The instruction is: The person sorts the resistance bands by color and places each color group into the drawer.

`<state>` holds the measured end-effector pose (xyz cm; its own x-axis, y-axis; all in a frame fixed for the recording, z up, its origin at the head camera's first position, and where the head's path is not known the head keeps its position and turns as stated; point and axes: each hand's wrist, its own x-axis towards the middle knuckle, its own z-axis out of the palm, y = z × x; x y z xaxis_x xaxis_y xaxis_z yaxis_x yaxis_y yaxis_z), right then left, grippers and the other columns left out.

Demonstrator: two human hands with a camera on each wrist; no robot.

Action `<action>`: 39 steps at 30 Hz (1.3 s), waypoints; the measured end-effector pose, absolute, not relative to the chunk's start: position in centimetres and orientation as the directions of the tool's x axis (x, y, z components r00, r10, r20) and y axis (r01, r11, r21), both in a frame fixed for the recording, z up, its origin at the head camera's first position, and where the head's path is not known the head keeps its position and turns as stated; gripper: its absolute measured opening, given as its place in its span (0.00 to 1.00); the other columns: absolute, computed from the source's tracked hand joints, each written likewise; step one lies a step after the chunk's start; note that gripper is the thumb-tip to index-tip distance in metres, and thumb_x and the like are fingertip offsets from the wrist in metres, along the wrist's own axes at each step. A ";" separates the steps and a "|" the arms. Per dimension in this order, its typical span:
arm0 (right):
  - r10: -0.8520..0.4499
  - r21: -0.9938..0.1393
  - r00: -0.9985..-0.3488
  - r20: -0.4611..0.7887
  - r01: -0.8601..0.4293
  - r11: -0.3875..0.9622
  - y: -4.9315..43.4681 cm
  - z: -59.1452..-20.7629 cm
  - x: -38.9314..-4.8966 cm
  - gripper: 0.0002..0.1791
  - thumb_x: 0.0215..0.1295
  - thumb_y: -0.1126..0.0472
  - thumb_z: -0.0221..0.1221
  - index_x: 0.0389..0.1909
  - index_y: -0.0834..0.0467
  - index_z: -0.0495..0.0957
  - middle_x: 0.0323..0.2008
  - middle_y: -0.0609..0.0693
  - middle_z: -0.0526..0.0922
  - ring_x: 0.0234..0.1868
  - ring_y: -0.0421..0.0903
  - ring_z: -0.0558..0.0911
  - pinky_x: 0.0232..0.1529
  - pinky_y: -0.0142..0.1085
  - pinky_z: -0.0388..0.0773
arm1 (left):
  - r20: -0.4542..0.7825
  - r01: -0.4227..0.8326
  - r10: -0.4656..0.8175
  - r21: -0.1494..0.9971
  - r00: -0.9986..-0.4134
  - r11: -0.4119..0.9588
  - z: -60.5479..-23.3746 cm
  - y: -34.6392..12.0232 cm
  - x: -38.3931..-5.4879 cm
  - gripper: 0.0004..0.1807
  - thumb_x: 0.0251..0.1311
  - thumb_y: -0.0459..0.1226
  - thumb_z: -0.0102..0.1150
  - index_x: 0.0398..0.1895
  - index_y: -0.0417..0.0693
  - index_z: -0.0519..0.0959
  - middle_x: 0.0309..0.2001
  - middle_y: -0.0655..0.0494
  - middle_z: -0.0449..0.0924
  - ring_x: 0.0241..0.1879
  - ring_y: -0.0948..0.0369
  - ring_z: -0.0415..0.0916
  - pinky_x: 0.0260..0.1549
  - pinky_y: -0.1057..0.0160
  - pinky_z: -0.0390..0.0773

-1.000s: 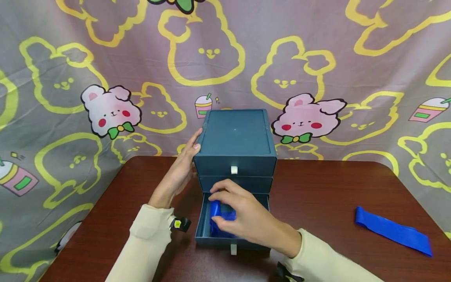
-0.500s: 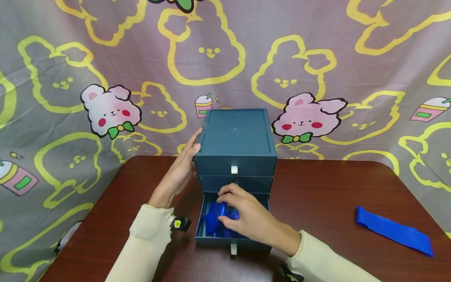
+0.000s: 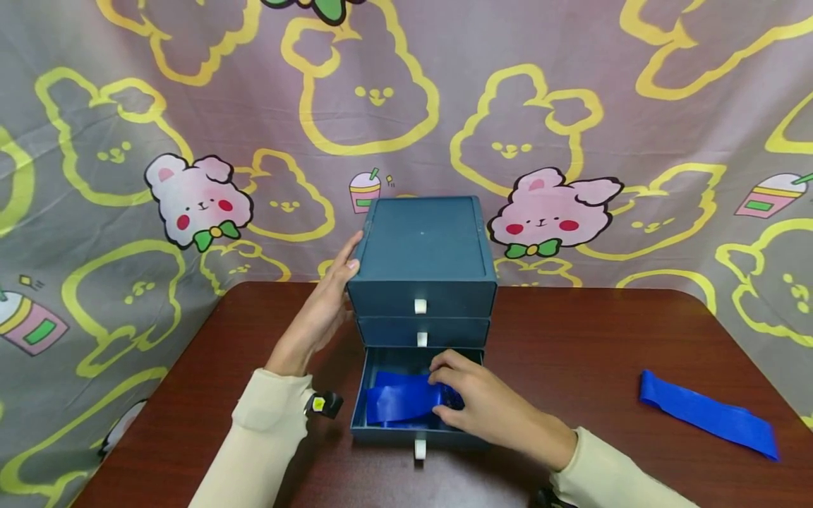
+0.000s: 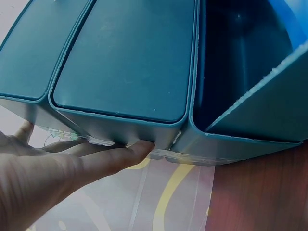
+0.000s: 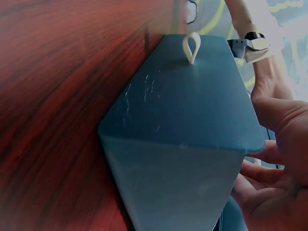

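Observation:
A dark teal drawer unit (image 3: 422, 240) stands on the table, its bottom drawer (image 3: 372, 425) pulled out. Folded flat blue bands (image 3: 403, 401) lie inside that drawer, smooth and ribbon-like. My right hand (image 3: 476, 398) reaches into the drawer from the right, thumb and fingers curled about the right end of the upper band. The right wrist view hides this grip behind the drawer wall. My left hand (image 3: 322, 310) rests along the unit's left side; its fingers (image 4: 120, 159) lie extended against the wall in the left wrist view.
Another blue flat band (image 3: 708, 416) lies on the brown table (image 3: 571, 339) at the right. The upper two drawers are closed, with white pull tabs (image 3: 420, 306). A patterned cloth (image 3: 406, 92) hangs behind the table.
My right hand has moved rightward and slightly down inside the drawer, drawing the band's end along, so more of the band lies flat. My left hand has stayed in place.

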<state>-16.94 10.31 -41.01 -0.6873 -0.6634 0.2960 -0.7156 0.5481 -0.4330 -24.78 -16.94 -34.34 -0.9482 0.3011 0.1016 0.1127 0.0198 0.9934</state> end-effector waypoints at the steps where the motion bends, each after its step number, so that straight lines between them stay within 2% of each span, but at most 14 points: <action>1: -0.668 -0.432 -0.687 0.286 -0.715 0.550 10.5 -41.0 -16.9 0.14 0.62 0.62 0.73 0.47 0.62 0.86 0.53 0.53 0.80 0.48 0.44 0.82 0.48 0.33 0.86 | 0.102 0.114 0.302 0.993 -0.948 0.023 -34.4 -17.0 -24.8 0.36 0.80 0.55 0.39 0.85 0.78 0.41 0.86 0.56 0.36 0.79 0.36 0.51 0.69 0.22 0.58; 6: -0.683 -0.415 -0.692 0.233 -0.706 0.574 11.2 -40.9 -17.0 0.15 0.61 0.63 0.74 0.47 0.62 0.86 0.53 0.53 0.80 0.47 0.44 0.82 0.46 0.32 0.85 | 0.099 0.110 0.301 0.994 -0.948 0.022 -34.4 -17.0 -24.8 0.35 0.79 0.56 0.39 0.84 0.81 0.42 0.86 0.57 0.36 0.79 0.36 0.51 0.69 0.22 0.58; 14: -0.662 -0.377 -0.718 0.218 -0.687 0.621 12.5 -40.4 -16.8 0.16 0.61 0.60 0.75 0.48 0.59 0.87 0.54 0.50 0.80 0.49 0.45 0.82 0.50 0.38 0.87 | 0.097 0.108 0.302 0.994 -0.949 0.019 -34.3 -17.0 -24.8 0.34 0.80 0.55 0.39 0.84 0.83 0.43 0.86 0.57 0.36 0.79 0.37 0.51 0.69 0.22 0.58; 21: -0.619 -0.395 -0.720 0.314 -0.692 0.605 14.3 -40.1 -16.4 0.15 0.59 0.62 0.75 0.47 0.57 0.86 0.52 0.48 0.81 0.46 0.44 0.82 0.45 0.34 0.86 | 0.099 0.113 0.298 0.993 -0.949 0.028 -34.3 -16.9 -24.8 0.34 0.79 0.56 0.39 0.84 0.83 0.43 0.86 0.57 0.35 0.80 0.37 0.49 0.69 0.21 0.56; 28: -0.576 -0.379 -0.729 0.371 -0.685 0.623 15.9 -39.9 -16.0 0.17 0.58 0.63 0.76 0.48 0.55 0.85 0.52 0.48 0.82 0.49 0.44 0.83 0.50 0.43 0.87 | 0.101 0.113 0.290 0.993 -0.952 0.025 -34.4 -16.9 -24.8 0.34 0.79 0.55 0.39 0.84 0.83 0.43 0.85 0.57 0.35 0.80 0.36 0.50 0.69 0.22 0.57; 34: -0.524 -0.383 -0.764 0.376 -0.643 0.663 17.5 -39.8 -15.5 0.21 0.57 0.62 0.77 0.52 0.52 0.85 0.51 0.43 0.82 0.49 0.41 0.83 0.48 0.39 0.88 | 0.096 0.107 0.291 0.994 -0.952 0.024 -34.4 -16.9 -24.8 0.34 0.79 0.55 0.39 0.84 0.83 0.43 0.85 0.56 0.35 0.79 0.37 0.50 0.69 0.22 0.57; 39: -0.487 -0.384 -0.759 0.432 -0.643 0.663 19.7 -40.0 -15.4 0.25 0.54 0.64 0.78 0.53 0.48 0.83 0.52 0.41 0.82 0.49 0.41 0.83 0.46 0.37 0.88 | 0.098 0.112 0.291 0.993 -0.952 0.029 -34.4 -16.9 -24.7 0.34 0.79 0.55 0.39 0.84 0.83 0.43 0.85 0.57 0.34 0.80 0.37 0.49 0.69 0.22 0.57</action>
<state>-15.40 19.70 -39.98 -0.7594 -0.4865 0.4321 -0.6430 0.6629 -0.3836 -24.74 -16.87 -34.42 -0.9518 0.2906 0.0984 0.1115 0.0289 0.9933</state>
